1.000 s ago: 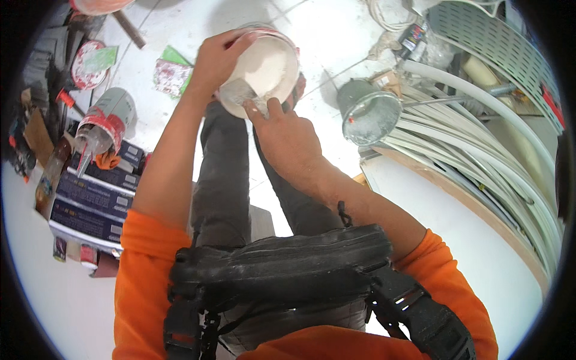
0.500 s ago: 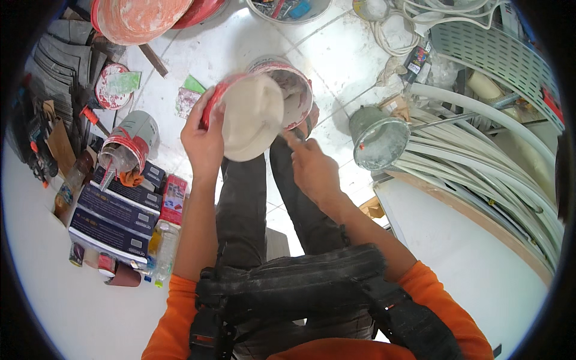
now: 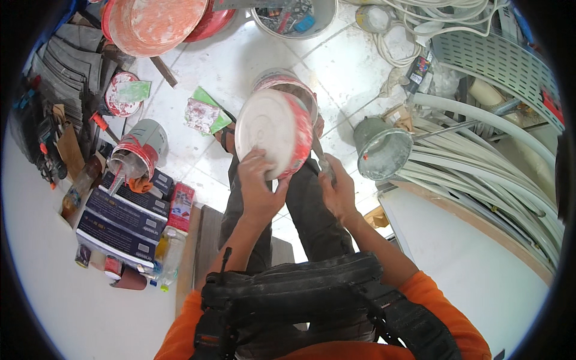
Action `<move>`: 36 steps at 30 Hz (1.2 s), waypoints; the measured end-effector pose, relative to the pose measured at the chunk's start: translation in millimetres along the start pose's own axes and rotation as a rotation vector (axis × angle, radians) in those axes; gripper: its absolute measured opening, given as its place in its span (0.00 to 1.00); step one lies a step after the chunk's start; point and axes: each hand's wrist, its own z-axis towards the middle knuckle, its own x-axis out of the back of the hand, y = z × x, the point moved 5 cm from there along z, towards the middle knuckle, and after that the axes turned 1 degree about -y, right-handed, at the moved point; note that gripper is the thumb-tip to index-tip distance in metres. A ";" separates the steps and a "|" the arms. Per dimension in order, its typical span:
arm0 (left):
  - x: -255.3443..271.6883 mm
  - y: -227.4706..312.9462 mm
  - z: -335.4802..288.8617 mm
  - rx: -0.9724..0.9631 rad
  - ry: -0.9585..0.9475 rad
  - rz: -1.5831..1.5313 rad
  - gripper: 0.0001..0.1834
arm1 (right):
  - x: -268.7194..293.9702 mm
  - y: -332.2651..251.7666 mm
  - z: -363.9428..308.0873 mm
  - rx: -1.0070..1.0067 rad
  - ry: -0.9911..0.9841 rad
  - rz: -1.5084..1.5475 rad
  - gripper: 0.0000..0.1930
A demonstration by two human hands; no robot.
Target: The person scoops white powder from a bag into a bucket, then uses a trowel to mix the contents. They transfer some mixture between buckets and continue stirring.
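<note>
My left hand (image 3: 259,180) is closed on a shallow red-and-white plastic tub (image 3: 270,129). The fingers lie across its pale round base and the thumb presses its red side. The tub is tipped, base toward me, its mouth turned away and hidden. Behind it stands a larger white bucket (image 3: 275,78) with a red rim, partly covered by the tub. My right hand (image 3: 337,191) grips a putty knife (image 3: 318,147) by its handle, the blade running up along the tub's right edge. Whether the blade touches the tub I cannot tell.
At right stand a grey bucket (image 3: 387,153) and a bundle of white trunking (image 3: 480,162). Dark boxes (image 3: 123,210) and a tool-filled bucket (image 3: 147,141) are at left. Farther off are an orange-stained basin (image 3: 156,27) and a bucket of hardware (image 3: 294,30).
The tub has been turned over and shifted right, so its base and red side now show. My left hand moved from its left side onto the base. The right hand moved slightly right.
</note>
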 end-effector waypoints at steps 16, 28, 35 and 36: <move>12.2 -24.9 -38.1 0.921 0.412 -0.737 0.26 | -26.2 -26.0 22.1 0.155 0.120 -0.042 0.24; 13.7 -50.9 -37.7 1.042 0.272 -1.074 0.29 | -14.7 -77.0 62.2 0.207 -0.147 -0.022 0.24; 15.2 -61.9 -42.2 0.980 0.212 -0.850 0.28 | -3.0 -95.0 72.7 0.075 -0.271 -0.413 0.21; 14.1 -61.4 -39.9 0.930 0.175 -0.759 0.29 | -7.5 -97.4 79.5 0.033 -0.274 -0.468 0.21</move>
